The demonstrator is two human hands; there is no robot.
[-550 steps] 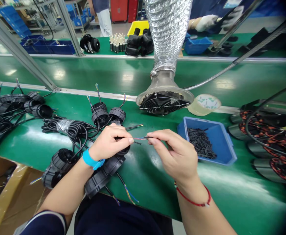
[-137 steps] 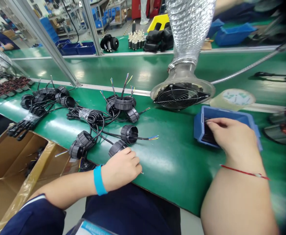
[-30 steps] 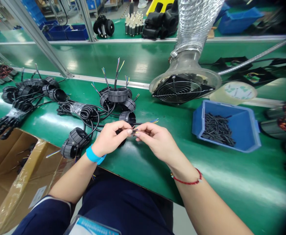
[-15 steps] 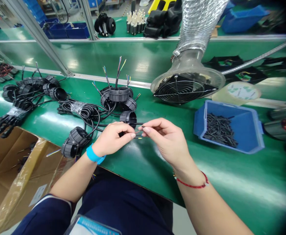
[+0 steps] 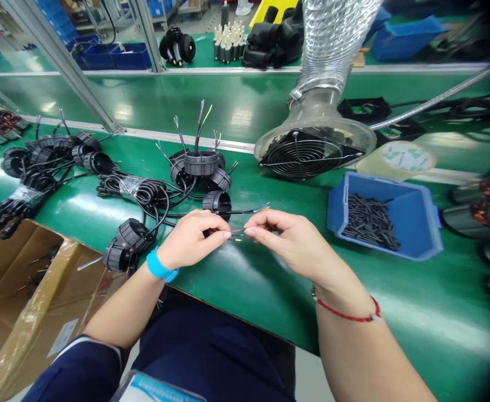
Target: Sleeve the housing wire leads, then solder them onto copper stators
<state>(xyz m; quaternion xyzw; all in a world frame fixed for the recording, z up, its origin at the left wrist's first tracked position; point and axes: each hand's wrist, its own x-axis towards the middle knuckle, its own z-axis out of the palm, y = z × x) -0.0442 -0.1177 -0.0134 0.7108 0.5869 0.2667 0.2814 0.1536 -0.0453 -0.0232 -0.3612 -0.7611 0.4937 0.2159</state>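
Observation:
Thumb and fingers of my left hand (image 5: 198, 237) pinch a cable end, whose thin coloured wires (image 5: 236, 237) stick out to the right. My right hand (image 5: 286, 240) is pinched close to the wire tips; whatever lies between its fingertips is too small to name. Just behind both hands, another black cable (image 5: 245, 211) ends in blue and yellow wires. Beside it is a black ribbed ring (image 5: 217, 202). More rings (image 5: 203, 163) with upright wires and a coiled cable bundle (image 5: 136, 187) rest on the green bench (image 5: 245, 285).
A blue bin (image 5: 416, 223) of short black tubes sits at the right. A fan (image 5: 307, 156) under a foil duct hangs above the bench. An open cardboard box (image 5: 66, 279) is at the lower left. A metal post (image 5: 69, 72) rises at the left.
My right hand has drawn slightly right, widening the gap between the hands. The blue and yellow wire ends behind it now show. The view has shifted a little.

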